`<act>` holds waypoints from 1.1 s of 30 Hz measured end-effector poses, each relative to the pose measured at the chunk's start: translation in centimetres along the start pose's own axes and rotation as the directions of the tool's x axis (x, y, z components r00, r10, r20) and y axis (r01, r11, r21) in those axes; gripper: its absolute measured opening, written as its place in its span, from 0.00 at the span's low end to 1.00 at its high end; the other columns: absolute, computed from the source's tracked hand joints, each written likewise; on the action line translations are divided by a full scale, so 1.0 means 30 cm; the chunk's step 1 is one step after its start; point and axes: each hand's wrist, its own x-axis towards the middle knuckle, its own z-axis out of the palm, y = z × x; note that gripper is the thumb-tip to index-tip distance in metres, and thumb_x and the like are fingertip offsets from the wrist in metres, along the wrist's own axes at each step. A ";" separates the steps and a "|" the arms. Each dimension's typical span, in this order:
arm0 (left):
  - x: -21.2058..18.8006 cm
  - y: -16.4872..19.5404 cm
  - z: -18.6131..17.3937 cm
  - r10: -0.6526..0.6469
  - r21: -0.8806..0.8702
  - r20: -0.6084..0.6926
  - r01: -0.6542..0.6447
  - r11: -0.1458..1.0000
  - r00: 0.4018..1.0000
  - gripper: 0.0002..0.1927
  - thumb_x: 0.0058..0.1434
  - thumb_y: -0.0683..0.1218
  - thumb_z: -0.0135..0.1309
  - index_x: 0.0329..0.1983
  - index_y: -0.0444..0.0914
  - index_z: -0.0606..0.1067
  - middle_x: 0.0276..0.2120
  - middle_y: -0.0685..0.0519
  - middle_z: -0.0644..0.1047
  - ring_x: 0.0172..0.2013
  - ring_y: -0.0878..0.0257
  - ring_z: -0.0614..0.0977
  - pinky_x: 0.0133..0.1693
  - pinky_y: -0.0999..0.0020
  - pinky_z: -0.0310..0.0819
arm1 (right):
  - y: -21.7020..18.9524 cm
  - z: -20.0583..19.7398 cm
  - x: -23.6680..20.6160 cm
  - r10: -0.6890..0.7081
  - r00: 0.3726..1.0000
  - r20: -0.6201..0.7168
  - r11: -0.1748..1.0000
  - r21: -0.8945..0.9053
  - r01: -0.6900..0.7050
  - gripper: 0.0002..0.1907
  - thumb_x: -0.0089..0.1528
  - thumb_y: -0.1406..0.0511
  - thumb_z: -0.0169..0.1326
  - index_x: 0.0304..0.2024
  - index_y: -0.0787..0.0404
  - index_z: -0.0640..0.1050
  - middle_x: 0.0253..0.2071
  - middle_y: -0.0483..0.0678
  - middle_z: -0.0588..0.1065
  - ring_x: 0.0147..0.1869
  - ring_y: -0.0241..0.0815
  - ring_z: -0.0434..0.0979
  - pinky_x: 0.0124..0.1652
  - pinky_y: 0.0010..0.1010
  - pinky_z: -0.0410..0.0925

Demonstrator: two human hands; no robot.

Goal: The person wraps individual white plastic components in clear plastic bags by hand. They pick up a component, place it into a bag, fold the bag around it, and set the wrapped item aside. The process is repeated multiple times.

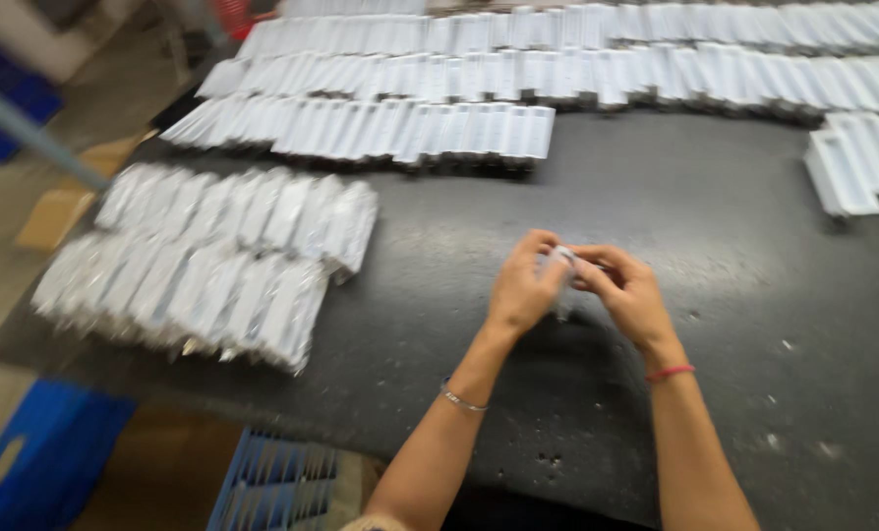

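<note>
My left hand [524, 285] and my right hand [628, 291] meet over the middle of a black table [656, 187]. Between their fingertips they pinch a small clear plastic packet [561, 264], held just above the tabletop. The picture is blurred, so what is in the packet cannot be made out. A thin bracelet sits on my left wrist and a red band on my right wrist.
Two overlapping rows of silvery clear packets [213, 261] lie at the table's left. Long rows of white flat boxes [518, 69] run along the far side, with a short stack [857, 157] at the right. Blue crates [272, 487] stand on the floor below the near edge.
</note>
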 end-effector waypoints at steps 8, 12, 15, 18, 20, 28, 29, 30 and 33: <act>-0.013 -0.019 0.039 -0.014 0.142 0.006 0.013 0.990 1.000 0.16 0.62 0.50 0.53 0.53 0.45 0.74 0.44 0.48 0.79 0.43 0.50 0.82 0.45 0.53 0.77 | -0.006 0.011 -0.004 -0.022 0.999 -0.036 0.999 -0.042 0.020 0.14 0.68 0.68 0.55 0.52 0.72 0.74 0.51 0.56 0.77 0.53 0.44 0.80 0.51 0.33 0.77; -0.021 -0.050 0.000 0.008 0.402 -0.060 0.017 0.916 0.998 0.14 0.66 0.50 0.50 0.55 0.48 0.72 0.45 0.49 0.75 0.37 0.52 0.83 0.40 0.54 0.80 | 0.001 -0.009 0.000 0.017 0.998 0.053 0.997 -0.077 -0.013 0.16 0.71 0.66 0.51 0.58 0.70 0.74 0.57 0.54 0.76 0.55 0.44 0.78 0.53 0.32 0.74; -0.002 -0.099 -0.110 0.059 0.614 -0.150 0.046 0.788 0.987 0.09 0.73 0.46 0.49 0.55 0.46 0.71 0.43 0.49 0.75 0.38 0.53 0.82 0.44 0.54 0.79 | 0.018 -0.024 0.010 -0.018 0.998 0.052 0.985 -0.169 0.027 0.17 0.71 0.67 0.51 0.60 0.71 0.73 0.59 0.54 0.75 0.57 0.45 0.78 0.52 0.33 0.73; -0.028 -0.145 -0.214 0.139 0.677 -0.233 0.058 0.734 0.962 0.26 0.57 0.49 0.60 0.57 0.39 0.67 0.48 0.42 0.73 0.44 0.46 0.79 0.45 0.47 0.73 | 0.054 -0.048 0.022 -0.013 0.999 0.043 0.979 -0.204 0.021 0.17 0.72 0.66 0.52 0.60 0.72 0.74 0.58 0.54 0.76 0.57 0.46 0.78 0.53 0.33 0.72; -0.061 -0.165 -0.252 0.150 0.693 -0.220 0.047 0.719 0.964 0.37 0.47 0.50 0.65 0.61 0.38 0.66 0.48 0.38 0.73 0.44 0.42 0.76 0.44 0.44 0.69 | 0.093 -0.067 0.033 -0.011 0.999 0.044 0.971 -0.238 0.021 0.17 0.73 0.66 0.52 0.60 0.72 0.74 0.57 0.55 0.76 0.57 0.46 0.79 0.53 0.34 0.72; -0.128 -0.223 -0.377 0.056 0.754 -0.188 0.108 0.648 0.981 0.35 0.59 0.49 0.63 0.67 0.34 0.66 0.51 0.42 0.76 0.51 0.51 0.76 0.52 0.53 0.71 | 0.308 -0.153 0.108 -0.044 0.996 0.078 0.957 -0.282 0.064 0.15 0.76 0.65 0.51 0.59 0.72 0.74 0.53 0.59 0.76 0.58 0.48 0.79 0.54 0.34 0.72; -0.131 -0.230 -0.422 0.055 0.755 -0.213 0.128 0.643 0.976 0.35 0.58 0.51 0.63 0.66 0.35 0.66 0.51 0.43 0.76 0.50 0.51 0.76 0.52 0.53 0.72 | 0.324 -0.166 0.117 -0.055 0.996 0.077 0.957 -0.281 0.074 0.15 0.76 0.65 0.51 0.59 0.72 0.74 0.53 0.59 0.76 0.58 0.48 0.79 0.54 0.35 0.72; -0.135 -0.236 -0.475 0.057 0.756 -0.236 0.146 0.638 0.970 0.35 0.57 0.52 0.64 0.64 0.35 0.67 0.51 0.43 0.76 0.48 0.51 0.76 0.52 0.53 0.72 | 0.335 -0.178 0.126 -0.047 0.996 0.071 0.949 -0.307 0.066 0.15 0.76 0.65 0.51 0.59 0.72 0.74 0.51 0.60 0.77 0.57 0.49 0.79 0.55 0.35 0.72; -0.139 -0.254 -0.689 0.136 0.750 -0.410 0.248 0.614 0.902 0.29 0.58 0.49 0.63 0.60 0.35 0.71 0.50 0.42 0.78 0.49 0.51 0.78 0.52 0.55 0.75 | 0.354 -0.192 0.129 -0.038 0.998 0.057 0.935 -0.349 0.056 0.15 0.77 0.65 0.52 0.60 0.72 0.75 0.48 0.61 0.77 0.56 0.50 0.79 0.55 0.36 0.72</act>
